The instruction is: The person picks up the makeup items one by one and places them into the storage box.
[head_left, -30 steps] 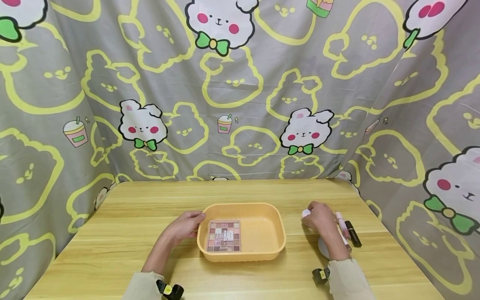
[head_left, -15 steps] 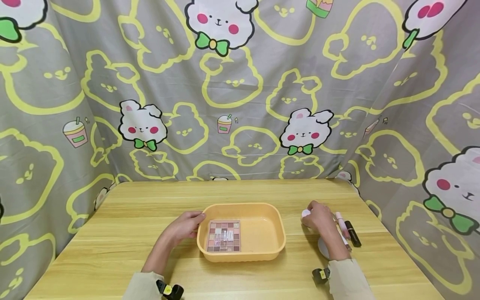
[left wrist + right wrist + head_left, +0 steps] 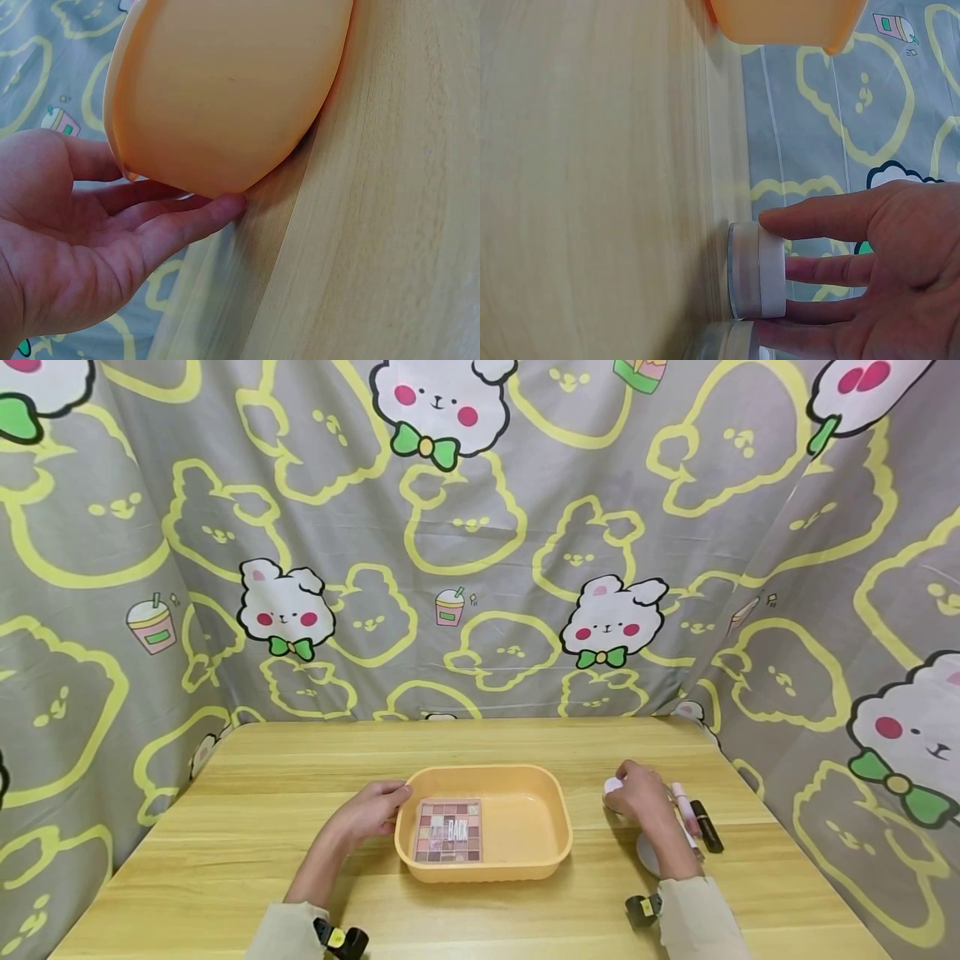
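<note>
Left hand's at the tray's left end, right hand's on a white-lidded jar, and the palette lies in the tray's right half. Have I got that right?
Not quite: the palette lies in the left half of the tray, as the head view shows. The rest holds: left hand at the tray's left end, right hand on a white-lidded jar.

white "BACK" across the palette [image 3: 448, 852], fainter letters beside it too blurred to read
</note>
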The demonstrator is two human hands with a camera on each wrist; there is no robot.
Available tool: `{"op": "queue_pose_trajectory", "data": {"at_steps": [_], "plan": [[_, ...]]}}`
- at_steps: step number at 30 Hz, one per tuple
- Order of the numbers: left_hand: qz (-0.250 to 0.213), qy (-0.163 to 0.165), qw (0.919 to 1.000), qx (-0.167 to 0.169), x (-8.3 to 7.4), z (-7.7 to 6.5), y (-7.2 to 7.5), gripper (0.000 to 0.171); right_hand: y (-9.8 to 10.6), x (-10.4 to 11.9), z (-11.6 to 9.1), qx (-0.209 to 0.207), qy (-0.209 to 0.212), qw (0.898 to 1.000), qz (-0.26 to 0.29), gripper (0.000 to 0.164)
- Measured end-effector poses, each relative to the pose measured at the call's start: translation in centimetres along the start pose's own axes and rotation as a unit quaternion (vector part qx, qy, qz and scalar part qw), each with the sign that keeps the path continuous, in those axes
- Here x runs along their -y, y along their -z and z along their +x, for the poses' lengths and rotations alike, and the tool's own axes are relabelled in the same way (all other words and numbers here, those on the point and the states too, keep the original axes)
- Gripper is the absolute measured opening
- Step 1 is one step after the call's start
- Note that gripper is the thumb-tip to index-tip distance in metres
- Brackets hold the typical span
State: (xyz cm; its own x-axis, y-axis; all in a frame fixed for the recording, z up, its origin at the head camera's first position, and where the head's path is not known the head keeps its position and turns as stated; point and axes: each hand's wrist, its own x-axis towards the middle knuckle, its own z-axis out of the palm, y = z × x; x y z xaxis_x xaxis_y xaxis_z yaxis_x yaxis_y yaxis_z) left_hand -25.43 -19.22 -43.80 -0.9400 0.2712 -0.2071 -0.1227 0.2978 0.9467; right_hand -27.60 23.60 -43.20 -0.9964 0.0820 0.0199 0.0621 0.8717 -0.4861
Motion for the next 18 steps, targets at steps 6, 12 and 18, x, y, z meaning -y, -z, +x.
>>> {"op": "queue_pose_trajectory", "data": {"at_steps": [6,12,18], "plan": [[-0.001,-0.001,1.0,0.004,-0.01,0.02,-0.03,0.049,0.07,-0.04,-0.09,0.002,-0.002,1.0,0.005,0.046],[0.003,0.009,0.9999,-0.007,0.01,0.04,-0.08,0.05,0.12,0.05,-0.14,0.0,-0.004,1.0,0.007,0.047],[0.008,0.014,0.9998,-0.012,0.07,0.12,-0.06,0.051,0.13,0.25,-0.16,-0.01,-0.008,1.0,0.014,0.046]]}}
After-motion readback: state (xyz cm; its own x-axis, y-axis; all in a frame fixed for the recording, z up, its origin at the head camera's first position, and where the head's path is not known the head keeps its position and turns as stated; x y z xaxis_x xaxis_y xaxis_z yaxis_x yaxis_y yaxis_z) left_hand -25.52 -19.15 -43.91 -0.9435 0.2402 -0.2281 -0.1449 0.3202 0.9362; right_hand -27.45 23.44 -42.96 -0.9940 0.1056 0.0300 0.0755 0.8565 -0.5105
